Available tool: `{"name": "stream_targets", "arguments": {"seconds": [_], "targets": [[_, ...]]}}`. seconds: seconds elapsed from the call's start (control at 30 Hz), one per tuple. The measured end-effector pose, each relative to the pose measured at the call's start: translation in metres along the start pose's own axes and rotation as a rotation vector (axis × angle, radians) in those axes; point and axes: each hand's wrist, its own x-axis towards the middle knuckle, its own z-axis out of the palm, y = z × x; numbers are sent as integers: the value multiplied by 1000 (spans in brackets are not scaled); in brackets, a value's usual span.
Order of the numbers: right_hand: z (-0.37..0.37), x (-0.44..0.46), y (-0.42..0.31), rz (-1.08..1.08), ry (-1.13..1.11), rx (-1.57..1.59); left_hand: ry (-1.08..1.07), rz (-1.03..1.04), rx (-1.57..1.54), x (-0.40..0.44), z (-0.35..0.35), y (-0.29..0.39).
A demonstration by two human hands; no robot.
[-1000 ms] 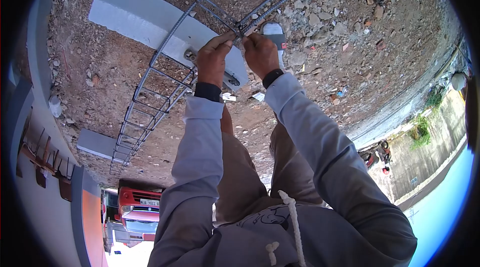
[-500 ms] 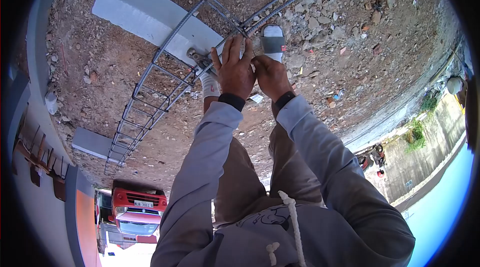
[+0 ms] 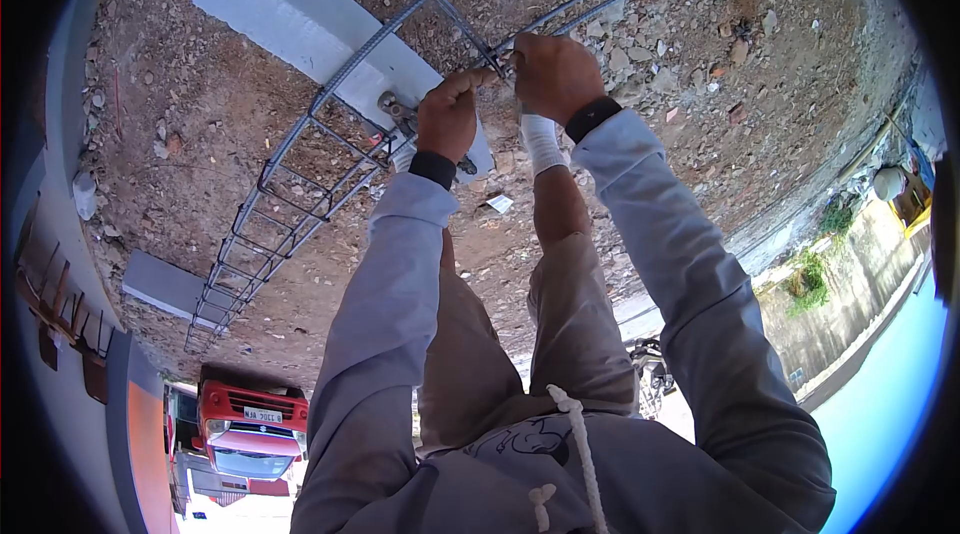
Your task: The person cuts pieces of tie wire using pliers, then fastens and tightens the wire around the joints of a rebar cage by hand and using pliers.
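A long rebar cage [image 3: 322, 102] of dark bars and square stirrups slants across the view. My left hand [image 3: 447, 122] is closed, thumb and forefinger pinched against the near bar at a stirrup corner. Close beside it, my right hand [image 3: 560, 76] makes a fist over the same bar. Anything thin between the fingers is too small to make out. Steel pincers [image 3: 394, 106] lie just left of my left hand, their jaws showing and their handles partly behind it; whether this hand touches them I cannot tell.
A pale concrete block [image 3: 290, 9] lies under the cage, and another block [image 3: 165, 286] supports its far end. Rubble covers the ground [image 3: 680, 84]. A red car [image 3: 250, 414] stands lower left, a wall [image 3: 850, 274] at right.
My right hand has swung up and over the bar, turning into a fist. My left hand has drawn back slightly left, fingers now pinched. The view has shifted slightly.
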Motion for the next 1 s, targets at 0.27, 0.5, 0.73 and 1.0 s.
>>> {"name": "stream_targets", "arguments": {"seconds": [0.27,0.5,0.73,1.0], "targets": [[64,-61,7,649,-470,1502,247,23,227,-35,5,37],[143,-132,4,571,-189,427,279,-251,-7,-80,-24,41],[160,-76,-85,213,-185,178,279,-378,-126,-100,-62,19],[145,-103,-31,93,-250,113,50,-630,-371,-59,-1,37]]}}
